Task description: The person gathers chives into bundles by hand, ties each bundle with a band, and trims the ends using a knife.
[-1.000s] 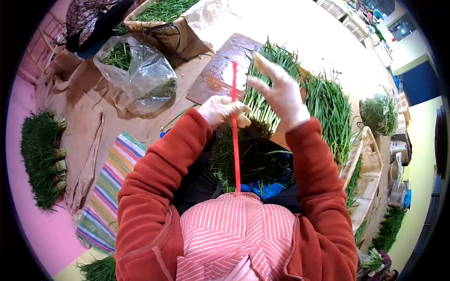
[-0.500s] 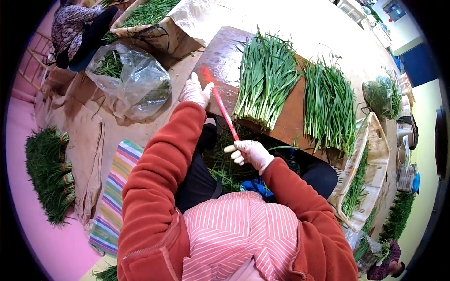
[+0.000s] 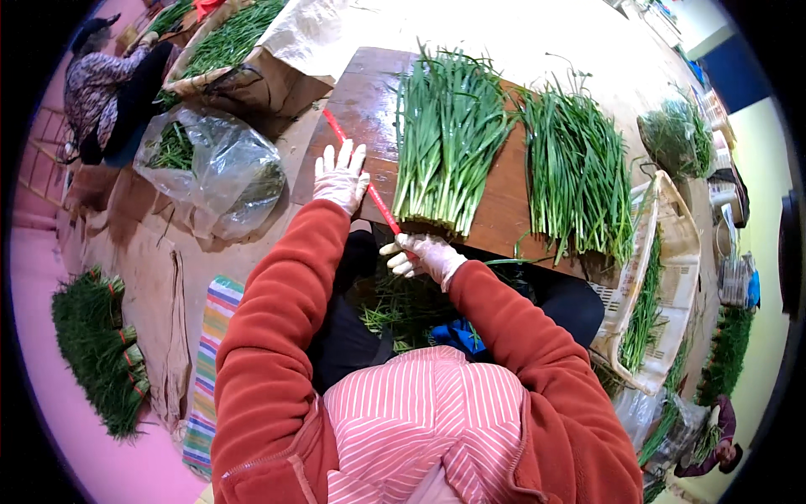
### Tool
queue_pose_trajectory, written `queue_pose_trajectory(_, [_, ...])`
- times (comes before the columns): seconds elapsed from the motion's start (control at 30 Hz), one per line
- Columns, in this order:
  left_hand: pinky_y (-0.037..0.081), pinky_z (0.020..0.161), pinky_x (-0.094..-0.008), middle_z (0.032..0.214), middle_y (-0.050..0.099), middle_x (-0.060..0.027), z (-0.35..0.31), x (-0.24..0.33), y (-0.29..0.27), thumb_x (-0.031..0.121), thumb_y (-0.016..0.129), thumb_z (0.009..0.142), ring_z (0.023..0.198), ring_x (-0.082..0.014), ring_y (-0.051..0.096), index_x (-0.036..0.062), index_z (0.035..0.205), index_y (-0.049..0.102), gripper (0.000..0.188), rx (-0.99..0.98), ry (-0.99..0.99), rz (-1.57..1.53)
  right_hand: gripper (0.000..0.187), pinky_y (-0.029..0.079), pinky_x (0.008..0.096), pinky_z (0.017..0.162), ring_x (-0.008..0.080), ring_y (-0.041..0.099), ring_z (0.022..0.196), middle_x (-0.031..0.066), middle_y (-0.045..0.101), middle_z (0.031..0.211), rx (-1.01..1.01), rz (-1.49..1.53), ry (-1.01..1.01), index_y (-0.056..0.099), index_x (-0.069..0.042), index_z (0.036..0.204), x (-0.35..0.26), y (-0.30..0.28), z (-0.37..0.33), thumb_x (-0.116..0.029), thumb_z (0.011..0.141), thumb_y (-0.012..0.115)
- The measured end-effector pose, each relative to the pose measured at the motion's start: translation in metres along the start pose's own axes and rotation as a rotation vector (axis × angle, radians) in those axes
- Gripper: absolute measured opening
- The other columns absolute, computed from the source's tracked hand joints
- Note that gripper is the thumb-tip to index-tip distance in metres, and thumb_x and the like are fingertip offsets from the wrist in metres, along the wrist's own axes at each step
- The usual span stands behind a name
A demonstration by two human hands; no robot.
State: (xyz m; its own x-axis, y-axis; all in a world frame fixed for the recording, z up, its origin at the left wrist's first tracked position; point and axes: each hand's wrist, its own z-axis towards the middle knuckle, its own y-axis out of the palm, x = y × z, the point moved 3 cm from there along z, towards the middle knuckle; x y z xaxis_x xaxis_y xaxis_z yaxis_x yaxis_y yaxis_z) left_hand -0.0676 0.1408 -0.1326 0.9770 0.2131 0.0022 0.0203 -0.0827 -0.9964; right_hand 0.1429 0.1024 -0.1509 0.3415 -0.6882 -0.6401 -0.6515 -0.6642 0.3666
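My left hand [image 3: 341,176], in a white glove, lies with its fingers spread at the left edge of the brown wooden board [image 3: 363,92]. A narrow red strip [image 3: 382,208] runs beneath or beside it; which one, I cannot tell. The strip's near end is pinched in my gloved right hand [image 3: 426,255], at the board's near edge. Just right of my left hand lies a bundle of long green leafy stalks [image 3: 453,139], pale ends toward me. A second, darker green bundle [image 3: 578,172] rests farther right on the board.
A pale plastic crate [image 3: 682,277] with greens stands at the right. At the left are a clear bag [image 3: 222,172] of greens, tied dark green bunches [image 3: 94,349] and a striped sheet [image 3: 208,370]. One person [image 3: 109,92] sits at upper left, another [image 3: 724,441] at lower right.
The red strip has come down onto the board, stretched slantwise. My left hand has opened out flat over it. My right hand has shifted left and up with the strip's end.
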Motion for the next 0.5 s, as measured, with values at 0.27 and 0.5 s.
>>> queue_pose_trajectory(0.27, [0.018, 0.109, -0.0490, 0.149, 0.022, -0.0058, 0.003, 0.000, 0.001, 0.038, 0.045, 0.090, 0.134, -0.0374, 0.022, 0.0234, 0.144, 0.023, 0.060, -0.006, 0.003, 0.046, 0.043, 0.049, 0.0270, 0.060, 0.0138, 0.064, 0.068, 0.0065, 0.068, 0.084, -0.046, -0.020, 0.015, 0.063, -0.009, 0.104, 0.010, 0.000, -0.004, -0.043, 0.096, 0.038])
queue_pose_trajectory(0.5, [0.021, 0.108, -0.0464, 0.144, 0.032, -0.0081, 0.009, -0.008, -0.002, 0.033, 0.048, 0.090, 0.130, -0.0363, 0.030, 0.0174, 0.139, 0.035, 0.053, 0.133, 0.012, -0.079, 0.039, 0.050, 0.0276, 0.066, 0.0144, 0.064, 0.075, 0.0094, 0.067, 0.094, 0.089, -0.306, 0.055, 0.061, -0.004, 0.108, -0.006, -0.040, -0.079, -0.037, 0.094, 0.046])
